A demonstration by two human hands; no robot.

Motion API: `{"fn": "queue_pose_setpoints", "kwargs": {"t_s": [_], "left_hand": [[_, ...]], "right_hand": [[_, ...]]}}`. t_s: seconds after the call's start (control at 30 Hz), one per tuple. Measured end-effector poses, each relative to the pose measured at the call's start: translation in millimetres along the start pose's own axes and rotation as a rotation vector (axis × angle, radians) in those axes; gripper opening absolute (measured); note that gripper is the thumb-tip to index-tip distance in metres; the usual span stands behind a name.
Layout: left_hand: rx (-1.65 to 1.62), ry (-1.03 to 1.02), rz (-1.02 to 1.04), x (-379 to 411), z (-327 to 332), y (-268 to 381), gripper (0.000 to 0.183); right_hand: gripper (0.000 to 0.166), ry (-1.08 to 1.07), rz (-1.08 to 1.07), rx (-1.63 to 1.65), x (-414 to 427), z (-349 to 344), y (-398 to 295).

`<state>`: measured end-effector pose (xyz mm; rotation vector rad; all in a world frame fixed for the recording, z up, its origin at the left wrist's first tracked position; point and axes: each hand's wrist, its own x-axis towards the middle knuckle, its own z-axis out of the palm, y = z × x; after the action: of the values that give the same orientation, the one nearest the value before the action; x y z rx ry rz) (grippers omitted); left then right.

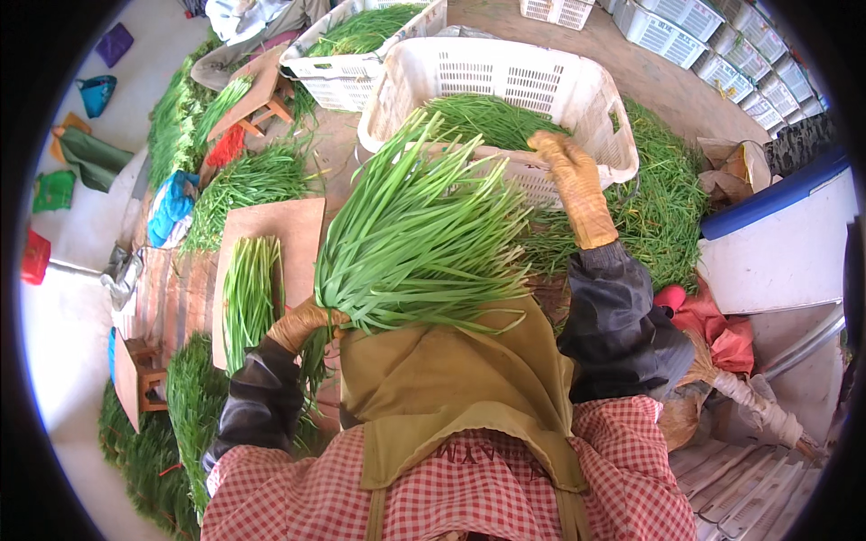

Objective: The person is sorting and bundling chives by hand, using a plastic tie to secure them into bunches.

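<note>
A large fanned bunch of long green leafy stalks, which look like garlic chives [419, 237], lies over my lap and a khaki apron [460, 365]. My left hand [304, 324], in a tan glove, is closed around the narrow end of this bunch. My right hand [572, 182], in a yellowish glove, is at the near rim of a white plastic crate [500, 67], its fingertips over the inside. Loose green stalks [480, 122] lie in that crate. Whether the right fingers hold any is hidden. A smaller bundle of stalks [250, 297] rests on a wooden board [298, 223] left of the bunch.
Heaps of greens lie right of the crate [659, 203] and at the left [196, 399]. Behind stands another filled crate [338, 88], beside a seated person's leg [270, 34]. A small wooden stool [142, 379] is at left, a broom [751, 399] at right. Crates [670, 34] are stacked far right.
</note>
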<state>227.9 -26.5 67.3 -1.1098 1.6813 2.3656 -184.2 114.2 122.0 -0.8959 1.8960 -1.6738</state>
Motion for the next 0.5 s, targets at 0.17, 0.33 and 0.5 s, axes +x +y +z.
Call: {"fn": "queue_pose_setpoints", "kwargs": {"t_s": [0.17,0.33,0.5], "left_hand": [[-0.034,0.063,-0.098,-2.6,-5.2,-7.8,0.031],[-0.140,-0.071,-0.074,1.8,-22.2,-22.4,0.029],[-0.289,-0.145,-0.034,13.4,-66.2,-70.4,0.023]], "right_hand": [[0.034,-0.062,-0.250,-0.169,-16.5,13.9,13.8],[0.032,-0.264,-0.062,-0.080,-6.7,46.1,31.9],[0.025,0.219,-0.401,-0.386,18.8,24.3,41.3]]}}
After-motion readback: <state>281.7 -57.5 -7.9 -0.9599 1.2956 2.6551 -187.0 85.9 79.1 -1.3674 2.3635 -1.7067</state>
